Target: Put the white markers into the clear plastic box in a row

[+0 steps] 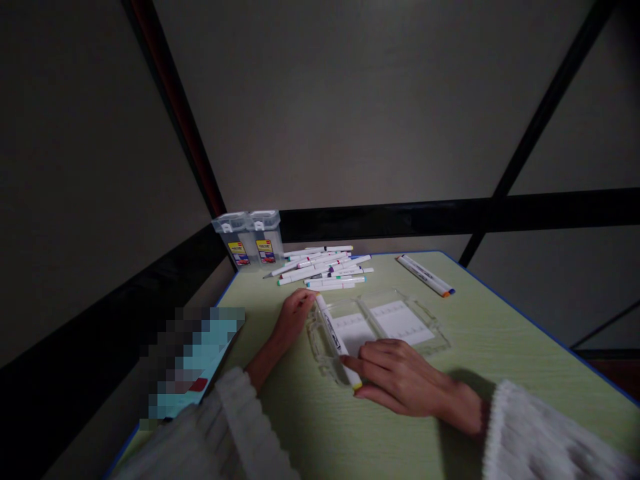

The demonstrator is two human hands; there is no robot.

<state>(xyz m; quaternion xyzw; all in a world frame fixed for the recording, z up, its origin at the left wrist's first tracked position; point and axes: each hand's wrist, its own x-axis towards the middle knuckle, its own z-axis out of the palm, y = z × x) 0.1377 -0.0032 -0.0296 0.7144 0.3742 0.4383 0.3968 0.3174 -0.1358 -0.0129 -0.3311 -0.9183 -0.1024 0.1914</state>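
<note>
A white marker (pixel 331 330) with yellow ends lies slanted over the left part of an open clear plastic case (pixel 440 337). At its near end, my right hand (pixel 400 377) grips the marker between thumb and index finger, the other fingers curled. My left hand (pixel 295 312) pinches the far end, by the case's left edge. Inside the case lie two white printed cards, the left card (pixel 353 330) partly covered by my right hand and the right card (pixel 403 323) in plain sight.
Beyond the case is a loose pile of white markers (pixel 325 267). Two clear lidded boxes (pixel 267 243) stand at the back left. Several markers (pixel 425 275) lie side by side at the back right. A partly blurred light-blue object (pixel 213 353) is on the left, and walls enclose the table (pixel 505 353).
</note>
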